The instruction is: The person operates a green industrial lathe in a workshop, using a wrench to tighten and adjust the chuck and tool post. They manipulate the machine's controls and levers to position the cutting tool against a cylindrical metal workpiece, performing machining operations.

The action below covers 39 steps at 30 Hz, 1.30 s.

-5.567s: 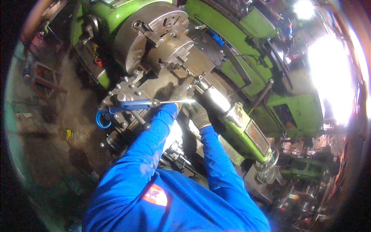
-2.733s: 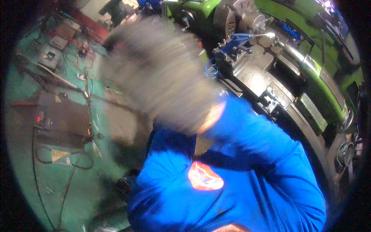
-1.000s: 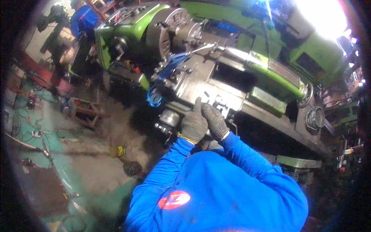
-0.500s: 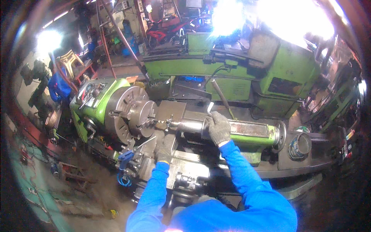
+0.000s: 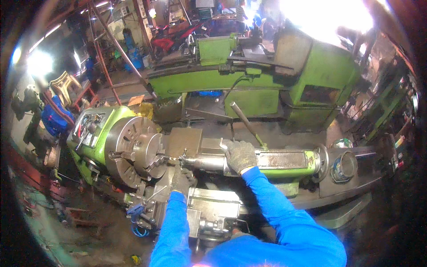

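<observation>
My right hand (image 5: pixel 241 155), in a grey knit glove, is closed round a bent metal lever (image 5: pixel 222 144) on top of the lathe's tailstock (image 5: pixel 284 160). My left hand (image 5: pixel 181 180), gloved too, is raised just below the gap between chuck and tailstock. Its fingers are bunched at a thin metal piece (image 5: pixel 168 158) there; what they grip is hidden. A small crosswise fitting (image 5: pixel 182 156) sits at the nose of the tailstock's steel quill (image 5: pixel 207 161). To the left stands the round jawed chuck (image 5: pixel 149 153), in front of the larger faceplate (image 5: pixel 122 142).
Below my left hand lie the carriage and cross slide (image 5: pixel 213 202), with a blue-handled part (image 5: pixel 135 211) at its left. A long bar (image 5: pixel 244 118) slants up behind the tailstock. A metal can (image 5: pixel 344 167) stands at right. Another green machine (image 5: pixel 218 84) fills the back.
My left hand has risen to the thin piece by the tailstock nose. The lever under my right hand has swung lower and leftward. The view has shifted slightly.
</observation>
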Motion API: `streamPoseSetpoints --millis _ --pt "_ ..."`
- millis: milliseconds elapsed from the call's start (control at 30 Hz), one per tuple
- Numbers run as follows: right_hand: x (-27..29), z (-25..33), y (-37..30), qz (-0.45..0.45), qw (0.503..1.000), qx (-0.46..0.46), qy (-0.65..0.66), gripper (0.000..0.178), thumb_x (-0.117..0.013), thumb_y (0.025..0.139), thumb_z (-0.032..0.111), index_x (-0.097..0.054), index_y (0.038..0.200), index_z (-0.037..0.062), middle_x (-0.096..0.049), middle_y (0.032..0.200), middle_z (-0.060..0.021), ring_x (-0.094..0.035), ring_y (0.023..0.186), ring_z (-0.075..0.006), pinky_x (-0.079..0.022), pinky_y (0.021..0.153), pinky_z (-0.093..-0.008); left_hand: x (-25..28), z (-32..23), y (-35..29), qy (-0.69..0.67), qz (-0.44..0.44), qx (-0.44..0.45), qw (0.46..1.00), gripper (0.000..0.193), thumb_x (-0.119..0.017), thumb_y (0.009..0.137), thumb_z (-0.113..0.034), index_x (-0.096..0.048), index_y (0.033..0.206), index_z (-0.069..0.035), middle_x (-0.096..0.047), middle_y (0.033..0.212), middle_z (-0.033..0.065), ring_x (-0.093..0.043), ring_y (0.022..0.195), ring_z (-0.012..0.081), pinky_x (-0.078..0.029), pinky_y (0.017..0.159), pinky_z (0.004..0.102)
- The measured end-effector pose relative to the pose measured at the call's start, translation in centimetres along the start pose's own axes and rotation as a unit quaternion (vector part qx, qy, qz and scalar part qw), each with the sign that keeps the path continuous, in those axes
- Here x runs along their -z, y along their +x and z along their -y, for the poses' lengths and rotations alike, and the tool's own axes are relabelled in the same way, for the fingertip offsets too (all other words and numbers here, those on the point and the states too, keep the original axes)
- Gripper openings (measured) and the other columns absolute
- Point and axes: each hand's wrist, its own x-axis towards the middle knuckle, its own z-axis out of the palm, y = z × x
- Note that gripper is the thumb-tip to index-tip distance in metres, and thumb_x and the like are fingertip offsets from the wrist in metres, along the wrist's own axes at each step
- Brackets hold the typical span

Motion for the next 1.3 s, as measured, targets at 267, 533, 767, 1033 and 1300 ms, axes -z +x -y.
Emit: streamPoseSetpoints --millis 267,533,767,1033,1300 --pt "2.1 1.4 0.6 0.052 0.998 -0.015 -0.034 0.034 -0.060 0.097 0.036 -0.077 0.105 0.0081 -0.075 0.107 -0.0168 -0.071 0.104 -0.0355 -0.054 0.090 -0.0500 1.6 0.9 1.0 0.508 -0.167 -0.337 0.775 0.028 -0.067 0.096 -0.035 -0.057 0.104 -0.010 -0.059 0.080 0.0087 -0.057 0.073 0.0276 -0.047 0.065 0.0418" --pt "1.1 1.6 0.3 0.019 0.999 -0.024 -0.024 0.036 -0.058 0.099 0.038 -0.077 0.104 0.0083 -0.074 0.109 -0.0164 -0.067 0.107 -0.0357 -0.051 0.095 -0.0501 2.9 3.1 3.9 0.542 -0.222 -0.457 0.669 0.035 -0.067 0.096 -0.041 -0.068 0.102 -0.007 -0.064 0.081 0.0127 -0.065 0.077 0.0331 -0.053 0.070 0.0485" --pt "0.9 1.6 0.2 0.004 1.000 -0.009 -0.027 0.032 -0.059 0.099 0.037 -0.071 0.106 0.0089 -0.073 0.100 -0.0166 -0.069 0.097 -0.0379 -0.051 0.086 -0.0537 -0.5 1.3 0.3 0.009 -0.047 -0.074 0.996 0.040 -0.061 0.099 -0.051 -0.058 0.087 -0.013 -0.058 0.074 0.0073 -0.058 0.064 0.0267 -0.050 0.059 0.0435" --pt "1.0 1.3 0.0 -0.031 1.000 0.002 -0.001 0.031 -0.059 0.099 0.037 -0.072 0.104 0.0095 -0.072 0.099 -0.0166 -0.068 0.098 -0.0380 -0.052 0.087 -0.0530 2.5 3.5 4.2 0.657 -0.238 -0.378 0.607 0.039 -0.071 0.093 -0.033 -0.054 0.119 -0.009 -0.066 0.095 0.0148 -0.066 0.086 0.0339 -0.055 0.075 0.0444" --pt "1.4 1.2 0.4 0.003 1.000 -0.006 -0.009 0.030 -0.059 0.099 0.037 -0.072 0.107 0.0111 -0.073 0.098 -0.0164 -0.069 0.097 -0.0371 -0.053 0.086 -0.0521 6.2 3.3 5.9 0.598 -0.213 -0.396 0.664 0.036 -0.071 0.095 -0.035 -0.056 0.114 -0.009 -0.066 0.090 0.0127 -0.065 0.079 0.0314 -0.055 0.070 0.0418"
